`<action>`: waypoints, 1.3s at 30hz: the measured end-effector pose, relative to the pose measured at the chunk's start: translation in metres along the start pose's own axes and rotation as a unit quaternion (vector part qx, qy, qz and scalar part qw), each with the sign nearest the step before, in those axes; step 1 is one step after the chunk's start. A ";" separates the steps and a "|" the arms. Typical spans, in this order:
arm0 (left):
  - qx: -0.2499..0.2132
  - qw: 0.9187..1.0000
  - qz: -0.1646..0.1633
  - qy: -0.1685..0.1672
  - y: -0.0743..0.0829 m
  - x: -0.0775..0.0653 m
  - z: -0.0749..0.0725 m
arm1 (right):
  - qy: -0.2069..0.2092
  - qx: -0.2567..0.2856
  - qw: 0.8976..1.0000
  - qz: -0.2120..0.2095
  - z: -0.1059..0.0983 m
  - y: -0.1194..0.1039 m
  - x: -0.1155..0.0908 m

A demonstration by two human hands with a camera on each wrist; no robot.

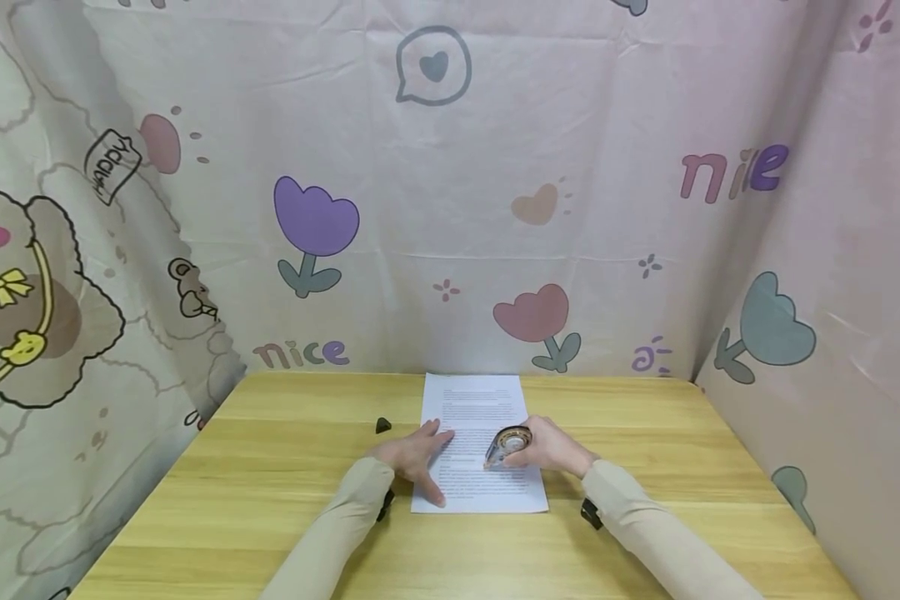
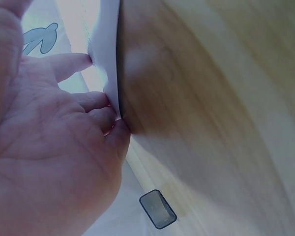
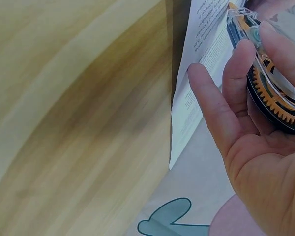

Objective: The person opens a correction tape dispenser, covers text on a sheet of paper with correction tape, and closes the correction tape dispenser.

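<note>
A white sheet of printed paper [image 1: 472,392] lies on the wooden table, long side running away from me. My left hand [image 1: 414,458] rests on its left edge with the fingers spread; in the left wrist view the fingertips [image 2: 120,132] press along the paper's edge. In my right hand [image 1: 553,446] I grip a correction tape dispenser [image 1: 508,442] between thumb and fingers, its tip right at the printed lines. The right wrist view shows the dispenser's clear case with an orange gear [image 3: 273,96] inside, while one finger reaches down to the paper [image 3: 187,115].
A small dark piece [image 1: 383,425] sits on the wooden table [image 1: 285,467] left of the paper, beyond the left hand. Behind the table's far edge hangs a pale curtain [image 1: 435,208] printed with flowers, and more of it encloses both sides.
</note>
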State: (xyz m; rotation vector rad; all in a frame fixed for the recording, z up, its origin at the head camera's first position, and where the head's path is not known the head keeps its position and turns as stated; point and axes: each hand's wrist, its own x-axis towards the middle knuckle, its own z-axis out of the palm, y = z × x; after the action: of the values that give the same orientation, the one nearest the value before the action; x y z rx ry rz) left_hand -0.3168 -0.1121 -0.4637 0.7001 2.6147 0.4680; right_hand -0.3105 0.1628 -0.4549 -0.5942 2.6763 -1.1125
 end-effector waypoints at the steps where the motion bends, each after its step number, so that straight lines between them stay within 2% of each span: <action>1: -0.002 1.000 0.000 0.000 0.000 0.000 0.000 | 0.001 -0.002 1.000 0.000 0.000 0.000 0.000; 18: -0.009 1.000 0.002 0.001 -0.001 -0.001 0.000 | -0.002 -0.005 1.000 -0.005 -0.002 0.006 0.002; 39: 0.004 1.000 0.004 0.005 0.001 -0.001 0.000 | 0.008 -0.005 1.000 0.004 -0.003 0.009 0.000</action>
State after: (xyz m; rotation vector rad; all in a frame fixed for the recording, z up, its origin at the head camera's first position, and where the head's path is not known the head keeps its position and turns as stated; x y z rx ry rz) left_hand -0.3156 -0.1118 -0.4632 0.7112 2.6248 0.4653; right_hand -0.3141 0.1711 -0.4591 -0.5785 2.6963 -1.1078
